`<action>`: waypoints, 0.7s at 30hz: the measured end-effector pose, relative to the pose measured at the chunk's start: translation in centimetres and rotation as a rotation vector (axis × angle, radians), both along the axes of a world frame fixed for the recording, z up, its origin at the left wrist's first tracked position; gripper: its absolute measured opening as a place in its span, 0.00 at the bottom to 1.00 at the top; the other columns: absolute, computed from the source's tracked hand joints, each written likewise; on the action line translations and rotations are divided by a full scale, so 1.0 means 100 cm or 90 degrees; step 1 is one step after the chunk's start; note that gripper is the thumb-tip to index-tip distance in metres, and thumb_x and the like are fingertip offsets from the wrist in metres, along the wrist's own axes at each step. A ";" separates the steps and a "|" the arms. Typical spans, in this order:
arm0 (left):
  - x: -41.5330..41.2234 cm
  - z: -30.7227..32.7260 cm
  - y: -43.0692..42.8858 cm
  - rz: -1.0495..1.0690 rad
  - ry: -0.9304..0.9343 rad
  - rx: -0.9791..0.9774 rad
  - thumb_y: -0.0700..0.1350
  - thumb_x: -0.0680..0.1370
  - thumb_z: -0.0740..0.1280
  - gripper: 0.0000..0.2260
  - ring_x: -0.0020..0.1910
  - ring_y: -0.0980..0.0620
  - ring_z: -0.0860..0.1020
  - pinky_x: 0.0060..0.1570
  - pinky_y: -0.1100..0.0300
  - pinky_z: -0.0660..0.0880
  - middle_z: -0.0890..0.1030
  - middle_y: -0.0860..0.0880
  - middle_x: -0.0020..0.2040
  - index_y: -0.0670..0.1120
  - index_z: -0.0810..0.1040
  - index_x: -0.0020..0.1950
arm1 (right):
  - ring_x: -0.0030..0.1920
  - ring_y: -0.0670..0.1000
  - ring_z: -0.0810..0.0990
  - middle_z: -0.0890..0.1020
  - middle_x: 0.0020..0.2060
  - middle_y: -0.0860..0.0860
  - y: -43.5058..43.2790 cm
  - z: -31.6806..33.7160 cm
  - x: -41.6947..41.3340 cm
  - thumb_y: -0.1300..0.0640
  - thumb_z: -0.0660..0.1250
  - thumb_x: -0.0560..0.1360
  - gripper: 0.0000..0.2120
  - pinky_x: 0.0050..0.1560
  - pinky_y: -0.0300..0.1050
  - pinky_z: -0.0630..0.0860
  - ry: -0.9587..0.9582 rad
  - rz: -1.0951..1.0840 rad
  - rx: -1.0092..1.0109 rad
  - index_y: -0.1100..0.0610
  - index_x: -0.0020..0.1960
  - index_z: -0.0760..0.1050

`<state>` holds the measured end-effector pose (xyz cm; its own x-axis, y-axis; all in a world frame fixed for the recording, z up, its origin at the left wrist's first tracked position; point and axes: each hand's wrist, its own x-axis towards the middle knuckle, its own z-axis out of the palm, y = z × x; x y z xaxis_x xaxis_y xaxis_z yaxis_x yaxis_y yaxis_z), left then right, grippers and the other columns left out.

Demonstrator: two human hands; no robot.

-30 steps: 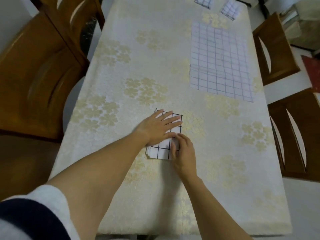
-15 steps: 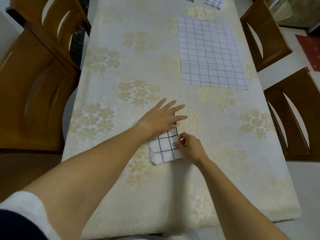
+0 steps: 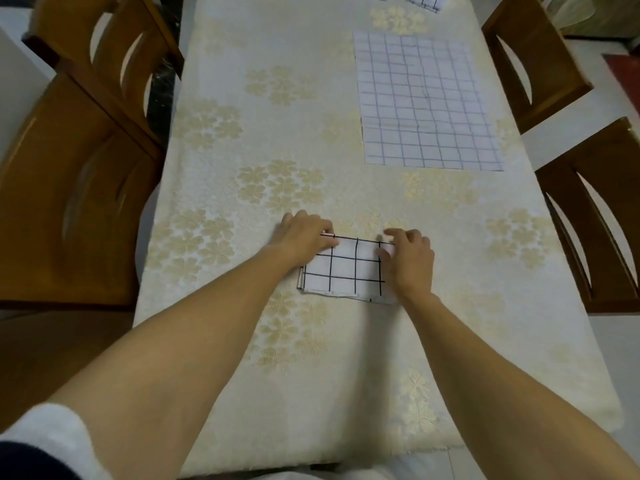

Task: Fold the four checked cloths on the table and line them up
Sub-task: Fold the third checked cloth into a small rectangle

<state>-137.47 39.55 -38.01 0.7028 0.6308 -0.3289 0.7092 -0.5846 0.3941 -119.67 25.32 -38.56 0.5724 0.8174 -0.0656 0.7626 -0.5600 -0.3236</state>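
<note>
Taking the biggest thing first, we have the worktop (image 3: 311,358), draped in a cream flowered cover and lying under the folded cloth (image 3: 349,271), which we use as our mark. Wooden chairs (image 3: 79,188) stand well off to either side of that folded cloth. Beyond it and to the right lies the spread cloth (image 3: 426,102), flat and not yet folded. The folded cloth itself is a small layered rectangle, with uneven edges showing along its near and left sides. Our left hand (image 3: 304,235) curls its fingers over its far left corner and our right hand (image 3: 410,261) pinches its far right corner, so both are narrow and holding it. Far beyond it, cut by the top of the view, two more small cloths (image 3: 424,1) lie side by side. We judge the risk to be in the layers. Lifting or sliding the cloth by its two far corners alone could let the lower layers sag or fan out and undo the fold. Dragging it could also ruck the cover and set the row askew.
</note>
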 end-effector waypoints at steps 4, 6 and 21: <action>-0.003 -0.007 -0.034 0.055 -0.113 0.250 0.42 0.81 0.68 0.20 0.73 0.42 0.66 0.75 0.48 0.59 0.71 0.44 0.73 0.47 0.71 0.73 | 0.70 0.53 0.69 0.72 0.70 0.53 0.000 0.002 -0.043 0.58 0.60 0.82 0.21 0.70 0.39 0.63 0.057 0.018 0.130 0.52 0.75 0.69; 0.000 -0.009 -0.056 -0.002 -0.107 0.201 0.38 0.83 0.60 0.25 0.80 0.45 0.58 0.81 0.49 0.50 0.62 0.45 0.80 0.45 0.61 0.80 | 0.76 0.52 0.64 0.68 0.75 0.55 -0.003 -0.008 -0.067 0.58 0.54 0.84 0.22 0.77 0.42 0.58 0.082 0.083 0.127 0.57 0.78 0.64; -0.062 -0.025 -0.035 -0.012 0.125 0.193 0.62 0.83 0.34 0.27 0.80 0.48 0.32 0.79 0.42 0.37 0.31 0.57 0.81 0.58 0.28 0.79 | 0.81 0.54 0.38 0.40 0.82 0.49 -0.054 -0.013 -0.008 0.46 0.40 0.84 0.30 0.80 0.57 0.38 -0.043 0.086 -0.226 0.54 0.82 0.39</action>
<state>-143.68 36.07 -40.46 0.6574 0.7079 -0.2583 0.7420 -0.6679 0.0581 -120.51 19.93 -39.88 0.4736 0.8189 -0.3241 0.8502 -0.5211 -0.0745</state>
